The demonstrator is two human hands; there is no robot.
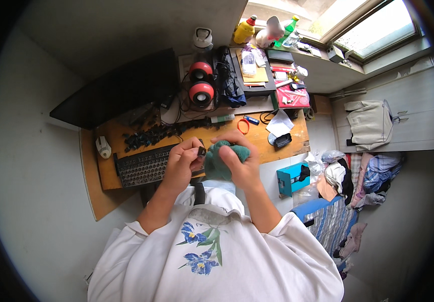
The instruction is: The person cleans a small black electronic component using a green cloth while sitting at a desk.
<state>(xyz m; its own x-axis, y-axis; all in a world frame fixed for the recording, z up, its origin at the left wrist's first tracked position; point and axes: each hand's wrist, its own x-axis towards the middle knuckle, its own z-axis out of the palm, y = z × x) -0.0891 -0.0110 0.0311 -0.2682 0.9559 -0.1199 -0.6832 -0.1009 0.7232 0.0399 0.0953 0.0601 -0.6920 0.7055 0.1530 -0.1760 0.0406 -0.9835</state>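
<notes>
Between the thumb and finger of my left hand [182, 160] is a small black keycap [201, 151]. My right hand [244, 162] grips a bunched green cloth [219, 162] just beside it. Both hands are raised over the front edge of the wooden desk [217, 134]. Partly behind my left hand lies a black keyboard [141, 168] with its key switches bare across most of the visible part. Many loose black keycaps [145, 137] are strewn in a band behind the keyboard.
A white mouse [103, 147] rests at the desk's left, below a large dark monitor [119, 87]. Red-and-black speakers [201, 93] stand at the back. A red band [243, 126], a white paper [280, 123] and a black case [282, 140] lie to the right. A blue box [292, 179] is beyond the desk.
</notes>
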